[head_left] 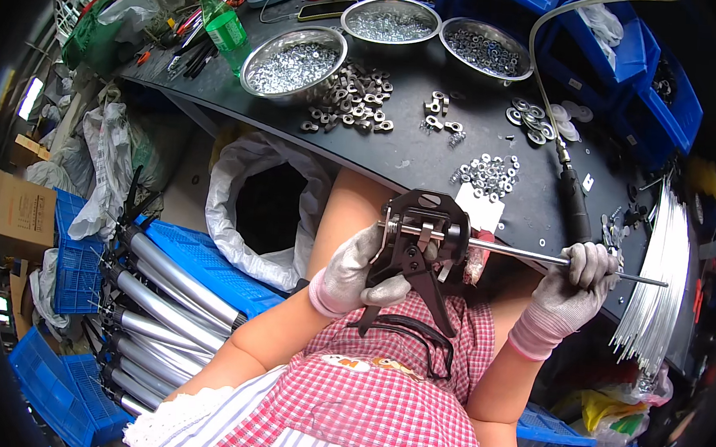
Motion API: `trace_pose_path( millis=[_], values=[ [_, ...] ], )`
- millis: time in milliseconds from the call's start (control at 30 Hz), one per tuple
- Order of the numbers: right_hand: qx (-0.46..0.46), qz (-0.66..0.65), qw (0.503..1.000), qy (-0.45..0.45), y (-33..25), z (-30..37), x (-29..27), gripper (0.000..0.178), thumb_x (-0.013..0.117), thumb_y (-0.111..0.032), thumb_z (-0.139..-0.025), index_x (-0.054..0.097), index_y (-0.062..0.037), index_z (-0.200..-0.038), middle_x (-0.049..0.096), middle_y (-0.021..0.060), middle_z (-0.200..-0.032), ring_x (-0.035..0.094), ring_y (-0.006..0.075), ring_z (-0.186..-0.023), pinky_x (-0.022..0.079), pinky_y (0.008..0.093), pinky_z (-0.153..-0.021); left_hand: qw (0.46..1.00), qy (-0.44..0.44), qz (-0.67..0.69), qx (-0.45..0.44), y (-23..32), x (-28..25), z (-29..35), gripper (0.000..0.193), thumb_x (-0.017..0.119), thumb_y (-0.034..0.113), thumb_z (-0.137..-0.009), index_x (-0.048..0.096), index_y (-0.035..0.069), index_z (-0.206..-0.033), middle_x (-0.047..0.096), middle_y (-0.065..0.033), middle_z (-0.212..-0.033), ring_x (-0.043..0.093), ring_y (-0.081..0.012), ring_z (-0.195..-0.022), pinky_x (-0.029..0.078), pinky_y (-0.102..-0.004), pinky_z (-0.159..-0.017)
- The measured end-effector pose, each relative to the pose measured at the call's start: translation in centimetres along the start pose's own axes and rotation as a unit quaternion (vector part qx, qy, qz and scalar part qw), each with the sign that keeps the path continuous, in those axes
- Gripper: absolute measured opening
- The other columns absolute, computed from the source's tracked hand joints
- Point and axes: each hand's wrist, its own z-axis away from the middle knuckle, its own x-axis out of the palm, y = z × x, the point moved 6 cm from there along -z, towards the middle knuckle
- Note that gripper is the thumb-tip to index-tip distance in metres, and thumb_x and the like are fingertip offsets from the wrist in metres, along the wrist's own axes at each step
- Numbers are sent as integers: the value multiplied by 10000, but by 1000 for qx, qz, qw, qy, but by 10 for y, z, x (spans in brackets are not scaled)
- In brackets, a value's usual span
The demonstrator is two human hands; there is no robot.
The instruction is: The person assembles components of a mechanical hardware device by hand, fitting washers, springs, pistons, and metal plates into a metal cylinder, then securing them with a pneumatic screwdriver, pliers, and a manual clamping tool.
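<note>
My left hand (348, 274), in a grey-white glove, is closed around a black caulking gun handle (415, 264) above my lap. Its round frame faces up and right, and its trigger hangs down. A thin metal rod (516, 251) passes through the frame and sticks out to the right. My gloved right hand (568, 292) is wrapped round that rod near its outer end. Behind the frame, a white card (479, 208) and a red-wrapped piece (477, 259) lie at the table edge, partly hidden.
Three steel bowls of small parts, one a bowl of washers (296, 62), stand on the black table (274, 120). Loose metal catches (357, 100) and springs lie nearby. A power screwdriver (572, 204) hangs at right beside a rod bundle (658, 275). Silver tubes (165, 294) fill the left.
</note>
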Motion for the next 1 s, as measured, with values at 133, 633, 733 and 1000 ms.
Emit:
trace_pose_path(
  millis=[133,633,733,1000],
  values=[
    [90,53,993,51,6,0,6,150,509,-184,-953,520,-39,-919,458,46,-753,461,166,-721,415,321,-784,998,-56,28,7,15,-5,-2,619,432,563,-926,493,28,-1232,538,-12,-641,288,-43,-362,233,-193,-357],
    [-151,563,790,189,-208,-14,-14,349,597,-268,-931,553,-35,-1187,523,-49,-761,403,13,-591,307,152,-499,995,-68,33,70,71,-3,30,557,451,434,-962,398,65,-1375,589,-161,-1160,322,-46,-383,235,-171,-350],
    [25,664,746,50,-231,-23,-51,289,589,-307,-933,589,-95,-1129,511,-59,-777,419,11,-629,307,155,-519,990,-127,0,67,77,-6,38,637,531,456,-917,385,42,-1379,592,-152,-1164,360,-33,-385,256,-165,-355],
    [227,790,554,-133,-209,-22,-78,358,534,-452,-933,522,-103,-854,412,-72,-593,317,16,-455,208,182,-416,996,-5,-50,76,101,-35,56,782,704,494,-765,445,-2,-1311,627,-183,-1074,482,-100,-559,269,-161,-328]
  ],
)
